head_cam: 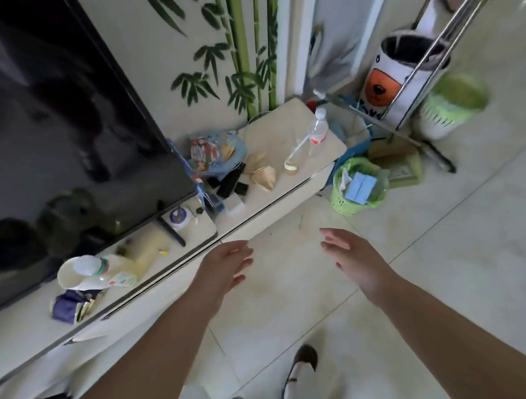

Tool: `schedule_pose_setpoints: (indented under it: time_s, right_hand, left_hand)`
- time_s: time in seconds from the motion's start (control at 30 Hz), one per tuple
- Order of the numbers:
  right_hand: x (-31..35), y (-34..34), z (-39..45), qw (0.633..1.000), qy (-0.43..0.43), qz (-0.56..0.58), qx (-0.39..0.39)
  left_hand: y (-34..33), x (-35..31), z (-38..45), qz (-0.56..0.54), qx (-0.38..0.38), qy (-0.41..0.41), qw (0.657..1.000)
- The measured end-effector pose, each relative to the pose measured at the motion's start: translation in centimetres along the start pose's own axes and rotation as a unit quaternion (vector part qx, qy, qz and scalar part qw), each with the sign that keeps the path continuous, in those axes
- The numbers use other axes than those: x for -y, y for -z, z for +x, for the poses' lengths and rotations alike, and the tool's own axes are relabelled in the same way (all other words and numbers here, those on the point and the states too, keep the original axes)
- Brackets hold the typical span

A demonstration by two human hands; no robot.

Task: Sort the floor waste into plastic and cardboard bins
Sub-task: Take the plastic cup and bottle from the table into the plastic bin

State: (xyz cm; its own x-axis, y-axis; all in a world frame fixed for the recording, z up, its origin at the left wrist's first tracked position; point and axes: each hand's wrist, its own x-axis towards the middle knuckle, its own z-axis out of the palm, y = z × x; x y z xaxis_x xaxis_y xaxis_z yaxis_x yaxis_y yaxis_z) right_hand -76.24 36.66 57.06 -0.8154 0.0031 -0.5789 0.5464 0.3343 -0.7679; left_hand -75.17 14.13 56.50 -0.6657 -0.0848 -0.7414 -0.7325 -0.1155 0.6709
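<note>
My left hand (226,267) and my right hand (353,254) reach forward over the tiled floor, both empty with fingers spread. Ahead on the floor stands a small green basket (340,202) lined with a bag and holding a blue flat piece (360,188). Behind it lies brown cardboard (390,150) beside a green box (411,171). A larger green-and-white bin (448,109) stands at the right, past a white bin with a bear face (389,86). A clear plastic bottle (308,138) lies on the low cabinet.
A low white TV cabinet (287,196) runs along the left, carrying a large black TV (50,125), snack bags, remotes, cups and tissues. A metal rack (406,84) leans over the bins. My feet in dark shoes (302,358) stand on the tiles.
</note>
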Motion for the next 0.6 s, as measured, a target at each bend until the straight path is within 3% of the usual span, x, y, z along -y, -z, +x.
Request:
schedule_pose_setpoints:
  time_s: [0.27, 0.47, 0.6]
  right_hand:
    - [5.3, 3.6, 11.8, 0.999, -0.014, -0.043, -0.012]
    - [5.9, 7.5, 21.8, 0.997, -0.056, 0.013, -0.053]
    - [6.1, 10.1, 29.9, 0.995, -0.049, -0.065, -0.062]
  left_hand:
    - [-3.2, -6.2, 9.6, -0.022, -0.014, 0.008, 1.0]
    - [-7.1, -10.0, 19.1, 0.066, 0.031, 0.031, 0.997]
    - [-9.4, -11.0, 26.1, 0.15, 0.03, -0.006, 0.988]
